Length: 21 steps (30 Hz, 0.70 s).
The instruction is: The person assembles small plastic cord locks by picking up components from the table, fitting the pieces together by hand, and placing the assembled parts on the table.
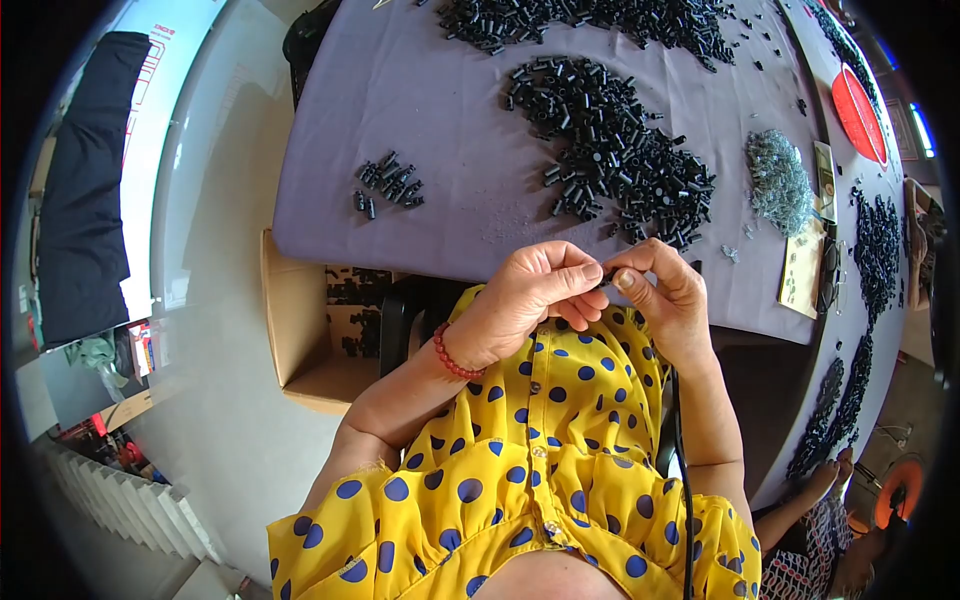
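My left hand (545, 295), with a red bead bracelet (455, 352) on the wrist, and my right hand (662, 292) meet just off the table's front edge. Pinched between the fingertips of both is a small black cylindrical piece (606, 281), mostly covered by my fingers. Beyond my hands a large pile of small black cylindrical pieces (635, 160) spreads over the cloth-covered table (430, 100). A smaller group of black pieces (390, 184) lies to the left. To the right sits a heap of small clear pieces (778, 180).
An open cardboard box (300, 340) with black parts stands below the table's left corner. More black pieces (590, 15) lie at the far side. On the right are a yellowish card (801, 265), a red basket (860, 115) and another person's hands (835, 470) beside dark pieces.
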### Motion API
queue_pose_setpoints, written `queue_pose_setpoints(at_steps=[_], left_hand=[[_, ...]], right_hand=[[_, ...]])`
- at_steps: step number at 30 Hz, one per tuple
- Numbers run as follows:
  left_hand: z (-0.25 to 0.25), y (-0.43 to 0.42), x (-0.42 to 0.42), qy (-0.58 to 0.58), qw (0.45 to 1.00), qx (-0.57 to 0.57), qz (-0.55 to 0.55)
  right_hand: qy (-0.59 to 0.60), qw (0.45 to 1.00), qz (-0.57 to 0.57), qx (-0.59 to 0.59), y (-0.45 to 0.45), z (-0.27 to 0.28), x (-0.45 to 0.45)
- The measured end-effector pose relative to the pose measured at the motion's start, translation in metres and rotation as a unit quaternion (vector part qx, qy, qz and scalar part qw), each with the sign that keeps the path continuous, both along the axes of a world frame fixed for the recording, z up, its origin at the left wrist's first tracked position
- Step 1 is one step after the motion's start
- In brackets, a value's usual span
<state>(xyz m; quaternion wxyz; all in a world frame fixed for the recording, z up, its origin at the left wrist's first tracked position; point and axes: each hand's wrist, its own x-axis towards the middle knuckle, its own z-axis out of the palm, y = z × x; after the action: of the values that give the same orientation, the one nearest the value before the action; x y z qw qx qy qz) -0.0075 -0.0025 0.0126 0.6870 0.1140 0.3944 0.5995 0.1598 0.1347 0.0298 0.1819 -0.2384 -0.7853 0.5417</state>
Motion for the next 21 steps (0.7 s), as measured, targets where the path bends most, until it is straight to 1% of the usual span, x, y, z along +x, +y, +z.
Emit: queue_pose_setpoints(at_steps=[3,6,9,12,15,18,21], left_hand=[[-0.0005,0.0002,0.0006,0.001,1.0,0.001,0.001],[-0.0014,-0.0001,0.0015,0.008,1.0,0.003,0.004],[-0.0009,-0.0003,0.0028,0.013,1.0,0.006,0.009],[0.0,0.0002,0.0023,0.032,0.999,0.014,0.009],[0.0006,0.0013,0.0025,0.064,0.998,0.02,0.009],[0.0015,0.0016,0.0025,0.08,0.997,0.02,0.01],[0.0023,0.0014,0.0023,0.089,0.996,0.018,0.01]], right_hand=[[0.0,0.999,-0.021,-0.04,-0.0017,-0.0007,0.0003],[0.01,1.0,-0.01,0.015,0.0006,-0.0025,-0.0006],[0.0,1.0,-0.012,0.025,0.0029,-0.0021,0.0],[-0.04,0.998,0.011,0.036,0.0069,0.0043,0.0033],[-0.02,0.998,-0.005,0.059,0.0071,0.0033,0.0008],[-0.02,0.999,-0.022,-0.027,0.0062,-0.001,0.0025],[-0.024,0.995,-0.04,-0.088,0.0051,-0.0004,0.0035]])
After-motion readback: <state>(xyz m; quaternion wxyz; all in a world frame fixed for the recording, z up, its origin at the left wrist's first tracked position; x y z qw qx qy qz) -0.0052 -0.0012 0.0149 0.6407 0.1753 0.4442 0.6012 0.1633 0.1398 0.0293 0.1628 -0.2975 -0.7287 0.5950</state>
